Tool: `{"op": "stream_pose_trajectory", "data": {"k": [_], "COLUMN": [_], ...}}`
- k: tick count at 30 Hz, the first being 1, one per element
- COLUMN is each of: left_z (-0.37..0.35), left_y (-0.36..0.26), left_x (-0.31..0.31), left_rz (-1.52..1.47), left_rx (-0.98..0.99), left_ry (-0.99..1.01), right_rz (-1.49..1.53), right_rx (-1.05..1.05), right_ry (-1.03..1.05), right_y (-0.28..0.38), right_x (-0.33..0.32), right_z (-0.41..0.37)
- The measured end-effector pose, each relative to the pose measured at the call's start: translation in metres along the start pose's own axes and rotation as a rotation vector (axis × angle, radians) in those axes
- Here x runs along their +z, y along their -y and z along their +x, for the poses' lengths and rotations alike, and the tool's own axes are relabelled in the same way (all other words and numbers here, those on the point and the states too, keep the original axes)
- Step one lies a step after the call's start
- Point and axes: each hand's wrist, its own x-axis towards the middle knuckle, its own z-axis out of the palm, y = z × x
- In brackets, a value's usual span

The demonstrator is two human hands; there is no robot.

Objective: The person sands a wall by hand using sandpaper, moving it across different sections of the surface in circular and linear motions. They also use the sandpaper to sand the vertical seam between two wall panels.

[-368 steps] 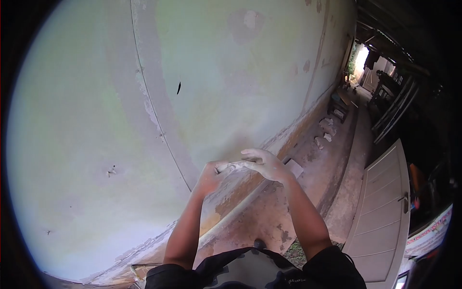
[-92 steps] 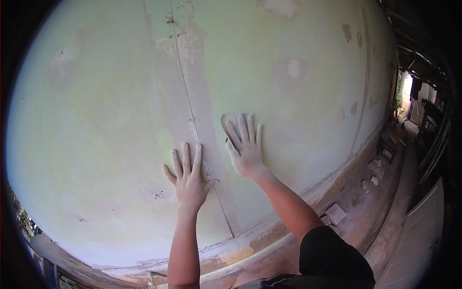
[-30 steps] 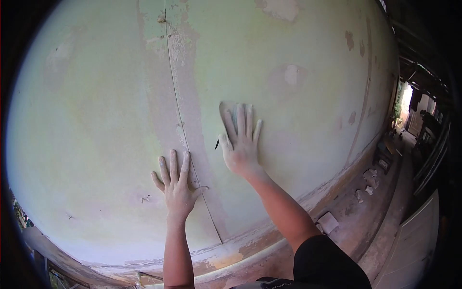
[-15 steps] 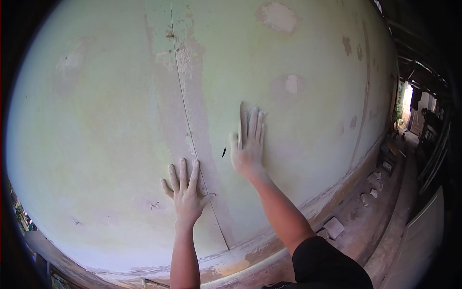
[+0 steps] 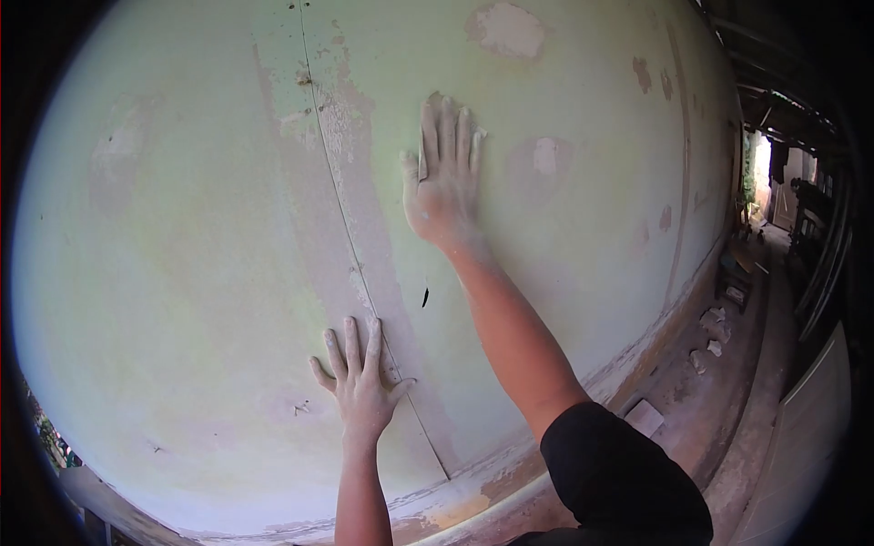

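A pale green wall (image 5: 228, 227) with worn, greyish patches fills most of the head view. My right hand (image 5: 444, 196), coated in whitish dust, lies flat on it with fingers pointing up. Under those fingers is a thin brownish sheet that looks like sandpaper (image 5: 422, 162); only its edges show. Lower and to the left, my left hand (image 5: 366, 391) rests with fingers spread against the wall, holding nothing. Its thumb crosses a dark vertical seam (image 5: 343, 209). A small black mark (image 5: 425, 298) sits between the two hands.
Whitish filler patches (image 5: 507, 30) dot the upper wall. Along its foot at right runs a floor with a flat pale block (image 5: 645, 418) and broken chunks (image 5: 715, 323). A pale panel (image 5: 792, 446) leans at lower right. A bright doorway (image 5: 760, 173) stands farther off.
My right hand has slid up and slightly left along the wall with the sheet beneath it. My left hand keeps its place beside the seam. The view has shifted slightly.
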Motion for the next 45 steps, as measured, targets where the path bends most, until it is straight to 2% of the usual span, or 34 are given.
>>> {"op": "stream_pose_trajectory", "data": {"k": [3,6,7,9,11,13,15,18,21,24,26,28,29,30,31,33,35,37,39,42,45], "left_z": [0.000,-0.001,0.000,-0.001,0.000,0.001,0.000,-0.001,-0.002,-0.004,-0.002,-0.006,-0.005,-0.004,-0.004,-0.005,-0.007,-0.005,-0.007,-0.007,-0.008], "left_y": [0.002,0.003,0.002,0.004,0.003,0.001,0.002,0.002,0.005,0.007,0.007,0.011,0.010,0.008,0.007,0.008,0.008,0.008,0.009,0.009,0.016], "left_x": [0.000,0.001,0.002,0.002,-0.002,-0.002,0.000,0.002,0.005,0.004,0.004,0.003,0.002,0.002,0.003,0.004,0.005,0.006,0.008,0.007,0.016], "left_rz": [-0.003,-0.006,-0.004,-0.003,-0.005,-0.019,-0.017,-0.005,-0.003,-0.024,-0.016,-0.011,-0.017,-0.027,-0.032,-0.029,-0.031,-0.035,-0.044,-0.049,0.007], "left_rx": [0.017,0.031,0.029,0.050,0.044,0.024,0.031,0.030,0.056,0.063,0.075,0.081,0.080,0.076,0.074,0.076,0.077,0.082,0.087,0.098,0.136], "left_ry": [-0.004,-0.016,-0.013,-0.028,0.000,0.021,0.009,0.002,-0.026,0.003,0.017,0.050,0.051,0.052,0.059,0.036,0.047,0.045,0.032,0.038,0.014], "right_rz": [-0.108,-0.102,-0.099,-0.036,-0.069,-0.010,0.084,0.009,0.029,0.031,-0.059,-0.051,0.026,0.103,0.099,0.007,-0.008,0.004,0.007,0.013,0.025], "right_rx": [-0.060,-0.065,-0.063,-0.253,-0.214,-0.099,0.067,0.064,-0.097,-0.160,-0.087,0.056,0.194,0.327,0.327,0.534,0.279,0.087,0.057,0.154,0.282], "right_ry": [0.180,0.343,0.346,0.492,0.399,0.189,0.101,0.025,0.293,0.524,0.483,0.335,0.230,0.126,0.133,0.005,0.044,0.237,0.471,0.357,0.167], "right_y": [0.022,0.016,0.002,-0.023,-0.043,-0.062,-0.061,-0.033,0.005,-0.026,-0.067,-0.118,-0.135,-0.143,-0.143,-0.110,-0.060,0.006,0.026,-0.018,-0.062], "right_x": [-0.014,-0.028,-0.034,-0.043,-0.043,-0.030,-0.026,-0.011,-0.025,-0.047,-0.058,-0.051,-0.044,-0.042,-0.038,-0.024,-0.012,-0.020,-0.030,-0.037,-0.035], "right_z": [-0.062,-0.159,-0.162,-0.160,-0.099,-0.035,0.004,-0.027,-0.135,-0.206,-0.193,-0.159,-0.130,-0.103,-0.090,-0.067,-0.092,-0.145,-0.212,-0.261,-0.239]}}
